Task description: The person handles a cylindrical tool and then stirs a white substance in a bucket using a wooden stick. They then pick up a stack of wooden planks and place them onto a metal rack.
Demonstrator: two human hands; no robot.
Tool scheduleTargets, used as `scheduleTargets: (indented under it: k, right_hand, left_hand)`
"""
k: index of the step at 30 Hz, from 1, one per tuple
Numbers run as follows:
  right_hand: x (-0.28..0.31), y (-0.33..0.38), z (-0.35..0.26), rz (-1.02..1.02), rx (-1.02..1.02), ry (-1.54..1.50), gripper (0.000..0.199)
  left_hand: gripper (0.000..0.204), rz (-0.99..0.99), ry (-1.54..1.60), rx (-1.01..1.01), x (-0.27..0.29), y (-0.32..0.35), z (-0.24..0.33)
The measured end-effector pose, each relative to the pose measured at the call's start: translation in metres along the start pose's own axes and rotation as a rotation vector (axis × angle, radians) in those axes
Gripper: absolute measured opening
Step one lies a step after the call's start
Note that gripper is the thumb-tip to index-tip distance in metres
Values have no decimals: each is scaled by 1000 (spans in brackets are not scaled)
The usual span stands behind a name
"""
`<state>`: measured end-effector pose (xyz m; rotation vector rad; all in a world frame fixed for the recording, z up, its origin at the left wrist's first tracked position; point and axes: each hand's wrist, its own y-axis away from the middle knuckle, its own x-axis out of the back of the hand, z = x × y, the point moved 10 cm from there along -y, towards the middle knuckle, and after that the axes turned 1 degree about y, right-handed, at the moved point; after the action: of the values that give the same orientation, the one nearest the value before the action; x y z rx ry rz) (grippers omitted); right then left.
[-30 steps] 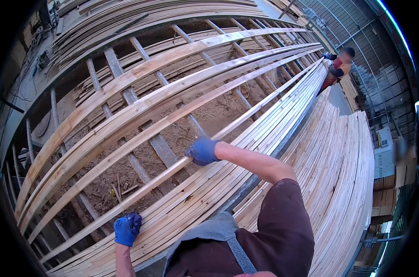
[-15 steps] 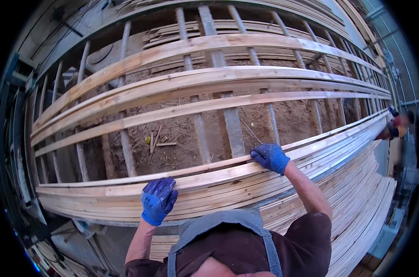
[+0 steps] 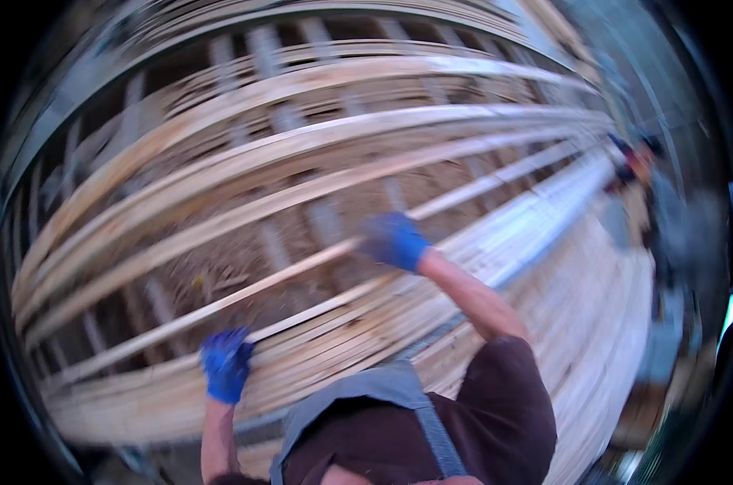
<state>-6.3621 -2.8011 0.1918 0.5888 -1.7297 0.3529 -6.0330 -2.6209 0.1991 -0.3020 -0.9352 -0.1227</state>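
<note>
My right hand (image 3: 395, 241), in a blue glove and smeared by motion, is closed on a long narrow wooden board (image 3: 261, 284). The board slants across the slatted frame, a gap apart from the stack along most of its visible length. Its fingers are turned away from me and partly hidden. Farther left, my left hand (image 3: 226, 364), also gloved in blue, rests at the far edge of the board stack (image 3: 334, 343). Its fingers look bent over that edge, but blur hides whether they grip a board.
Several long boards (image 3: 366, 174) lie across the metal crossbars (image 3: 326, 222), with sawdust and wood scraps beneath. A wide pile of boards (image 3: 577, 315) spreads to my right. At the far right end of the stack is another person (image 3: 637, 166).
The view has turned and blurred. My right hand has moved away from the stack with a board, widening the gap beside it. My left hand stays near the stack's edge.
</note>
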Motion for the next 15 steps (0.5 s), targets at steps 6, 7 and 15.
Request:
scheduleTargets:
  k: [6,7,15]
  right_hand:
    - [1,11,-22,-8,88,-106,29]
    - [-8,22,-20,-55,39,-112,31]
    - [-16,30,-20,-3,19,-237,28]
  left_hand:
    - [24,43,-189,-54,-1,6,-1]
    - [25,11,-208,-72,4,6,13]
    - [31,45,-114,-88,45,8,56]
